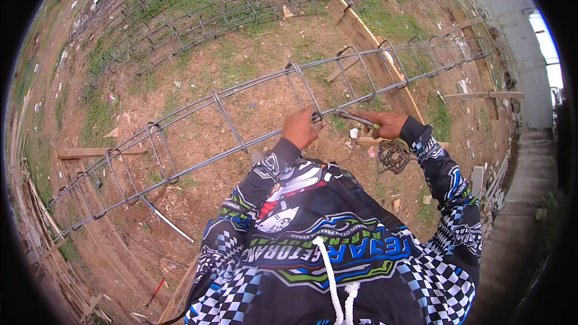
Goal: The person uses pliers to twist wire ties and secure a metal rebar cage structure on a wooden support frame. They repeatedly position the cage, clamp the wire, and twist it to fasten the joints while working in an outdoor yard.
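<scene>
A long rebar cage (265, 139) of lengthwise bars and square stirrups runs across in front of me, rising from lower left to upper right. My left hand (301, 126) is closed around its near lower bar, by the foot of a stirrup (301, 81). Just right of it, my right hand (390, 124) grips pliers (359, 118) with a bit of green on the handle. Their jaws point left and lie close to the same bar. Whether the jaws hold a tie wire is too small to tell.
A tangled coil of wire (394, 156) lies below my right hand. A wooden plank (367, 33) stands on edge under the cage. More rebar cages (198, 18) lie on the grass at the far side. A wooden crosspiece (99, 152) is at left, a concrete strip (524, 174) at right.
</scene>
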Tool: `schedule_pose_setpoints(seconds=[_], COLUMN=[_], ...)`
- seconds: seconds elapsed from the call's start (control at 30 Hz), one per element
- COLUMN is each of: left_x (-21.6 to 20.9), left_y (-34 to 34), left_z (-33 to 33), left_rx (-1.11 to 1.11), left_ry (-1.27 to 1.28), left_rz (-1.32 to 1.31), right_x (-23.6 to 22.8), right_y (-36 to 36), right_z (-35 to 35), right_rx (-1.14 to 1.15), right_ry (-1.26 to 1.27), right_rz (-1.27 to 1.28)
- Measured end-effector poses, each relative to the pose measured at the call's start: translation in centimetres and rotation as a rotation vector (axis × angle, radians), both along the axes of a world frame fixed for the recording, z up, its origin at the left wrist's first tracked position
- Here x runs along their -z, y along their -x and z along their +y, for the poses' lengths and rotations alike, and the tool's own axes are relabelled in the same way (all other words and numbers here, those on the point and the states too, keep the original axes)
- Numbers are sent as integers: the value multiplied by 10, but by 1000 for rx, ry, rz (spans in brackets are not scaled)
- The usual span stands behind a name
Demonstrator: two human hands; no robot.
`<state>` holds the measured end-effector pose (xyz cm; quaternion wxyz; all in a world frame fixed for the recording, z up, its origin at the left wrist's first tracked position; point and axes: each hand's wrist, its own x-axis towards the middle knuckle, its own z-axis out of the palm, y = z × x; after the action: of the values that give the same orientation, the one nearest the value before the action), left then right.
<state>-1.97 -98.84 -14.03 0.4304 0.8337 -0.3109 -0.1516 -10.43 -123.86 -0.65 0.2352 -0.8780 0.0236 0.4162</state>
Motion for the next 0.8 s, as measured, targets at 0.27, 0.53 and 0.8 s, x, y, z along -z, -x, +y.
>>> schedule_pose_setpoints(seconds=[0.27,0.53,0.8], left_x=[-2,-2,-2], left_y=[-4,0,2], left_z=[-2,0,0], left_rx=[-19,-63,-84], left_ry=[-5,-6,-18], left_rz=[33,6,-24], right_x=[-1,-7,-25], right_y=[-46,-85,-78], right_z=[12,29,60], right_rx=[-170,-525,-492], right_ry=[14,235,298], right_rz=[141,209,41])
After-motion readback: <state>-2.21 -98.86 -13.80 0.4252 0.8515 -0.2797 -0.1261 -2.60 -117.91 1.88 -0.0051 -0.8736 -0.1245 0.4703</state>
